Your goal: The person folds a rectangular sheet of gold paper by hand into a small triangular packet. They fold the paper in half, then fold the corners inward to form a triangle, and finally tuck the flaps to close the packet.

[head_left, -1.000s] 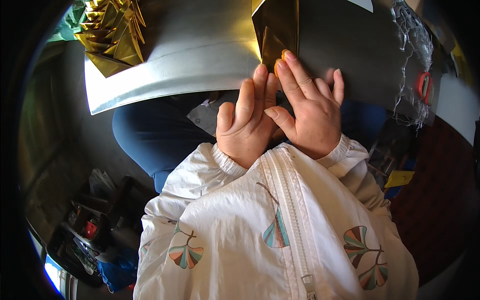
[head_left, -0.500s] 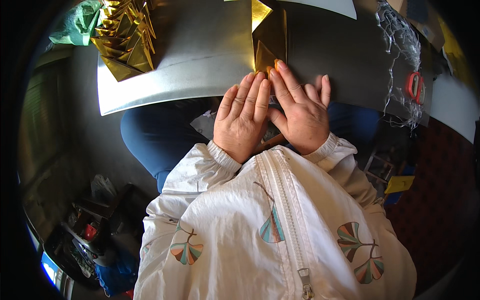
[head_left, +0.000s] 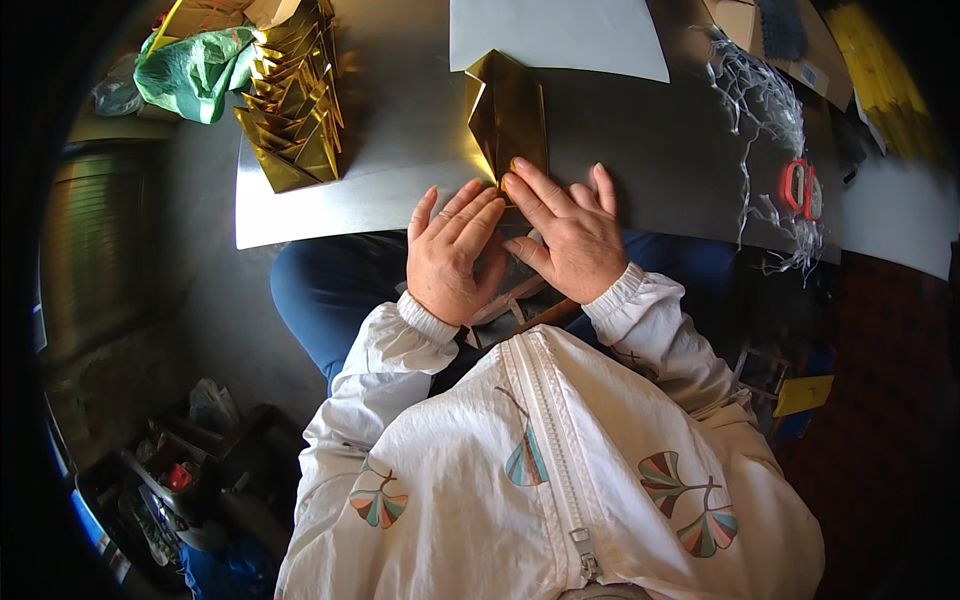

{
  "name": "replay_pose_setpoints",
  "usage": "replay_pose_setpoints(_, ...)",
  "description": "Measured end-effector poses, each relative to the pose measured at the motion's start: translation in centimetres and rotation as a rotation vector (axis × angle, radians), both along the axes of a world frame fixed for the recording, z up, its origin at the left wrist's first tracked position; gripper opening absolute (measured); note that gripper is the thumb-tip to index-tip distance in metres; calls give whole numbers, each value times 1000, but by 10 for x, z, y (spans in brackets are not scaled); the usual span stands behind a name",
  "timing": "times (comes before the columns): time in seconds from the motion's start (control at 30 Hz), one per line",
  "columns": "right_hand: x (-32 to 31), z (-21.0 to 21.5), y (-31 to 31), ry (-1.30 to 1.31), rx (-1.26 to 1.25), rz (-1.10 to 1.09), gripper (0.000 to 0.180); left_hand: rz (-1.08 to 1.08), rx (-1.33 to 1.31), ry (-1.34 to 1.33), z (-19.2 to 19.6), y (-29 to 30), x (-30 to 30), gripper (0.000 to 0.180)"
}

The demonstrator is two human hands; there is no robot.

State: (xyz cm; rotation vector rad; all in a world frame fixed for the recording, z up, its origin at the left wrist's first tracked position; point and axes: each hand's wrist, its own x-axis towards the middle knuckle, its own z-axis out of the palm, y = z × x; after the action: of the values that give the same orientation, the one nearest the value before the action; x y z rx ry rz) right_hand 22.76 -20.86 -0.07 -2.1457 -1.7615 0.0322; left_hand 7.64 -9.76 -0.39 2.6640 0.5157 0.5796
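A folded sheet of shiny gold foil paper [head_left: 508,115] lies on the dark metal tabletop [head_left: 400,110], in front of me. My right hand [head_left: 578,243] rests its long forefingers on the paper's near end, with the other fingers spread. Beside it my left hand [head_left: 450,252] has its fingers stretched out, the tips at or close to the paper's near left corner; whether they touch it I cannot tell. Neither hand grasps anything. On the left of the table stands a row of folded gold paper pieces [head_left: 295,120], overlapping one another.
A white sheet [head_left: 560,38] lies beyond the paper. On the right are a tangle of clear plastic strands [head_left: 765,100], red-handled scissors [head_left: 800,190] and a cardboard box [head_left: 825,55]. A green plastic bag [head_left: 195,75] sits at the far left. The table's near edge runs above my knees.
The view has shifted, showing more of the far table. My left hand has drawn slightly apart from the right. The triangular flap at the paper's near end no longer shows.
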Motion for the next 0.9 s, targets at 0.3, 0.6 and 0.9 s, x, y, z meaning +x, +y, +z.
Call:
replay_pose_setpoints(0.3, -4, -9, -1, 15, -5, -61, 61, -171, 125, 69, 1, 25, 29, 52)
replay_pose_setpoints(0.6, -7, -11, 0, 69, 74, -77, 58, -271, -124, -53, 3, 35, 31, 63)
replay_pose_setpoints(0.9, -5, -7, 6, 69, 92, -17, 49, 2, 143, 139, 1, 40, 35, 64)
